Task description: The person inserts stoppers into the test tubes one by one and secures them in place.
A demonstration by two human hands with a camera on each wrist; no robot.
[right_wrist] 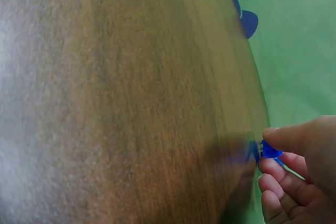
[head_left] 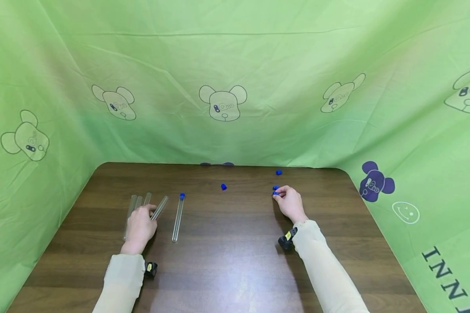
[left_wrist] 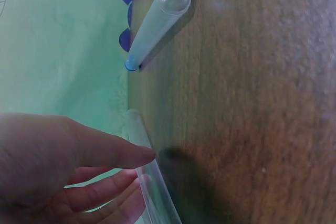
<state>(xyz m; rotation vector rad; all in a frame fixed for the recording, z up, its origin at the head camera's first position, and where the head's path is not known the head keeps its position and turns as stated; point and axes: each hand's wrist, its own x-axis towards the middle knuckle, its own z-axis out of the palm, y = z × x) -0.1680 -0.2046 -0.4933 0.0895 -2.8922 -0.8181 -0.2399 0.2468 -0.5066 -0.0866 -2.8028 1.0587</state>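
Observation:
My left hand (head_left: 140, 224) pinches a clear test tube (head_left: 160, 207) between thumb and fingers, and the tube slants up to the right. In the left wrist view the thumb lies across this tube (left_wrist: 157, 195), whose lower part leaves the frame. Several more clear tubes (head_left: 130, 213) lie just left of and beyond that hand, partly covered by it. To its right lies a tube with a blue cap (head_left: 178, 219) on its far end. Over at the right, my right hand (head_left: 290, 203) pinches a small blue cap (right_wrist: 271, 149) between thumb and index finger.
Another blue cap (head_left: 276, 188) sits right beside the right fingertips. One loose cap (head_left: 279, 172) lies near the back edge, and a further cap (head_left: 224, 187) is at the middle back. A green printed cloth (head_left: 223, 143) hangs behind and along the sides of the wooden table (head_left: 227, 252).

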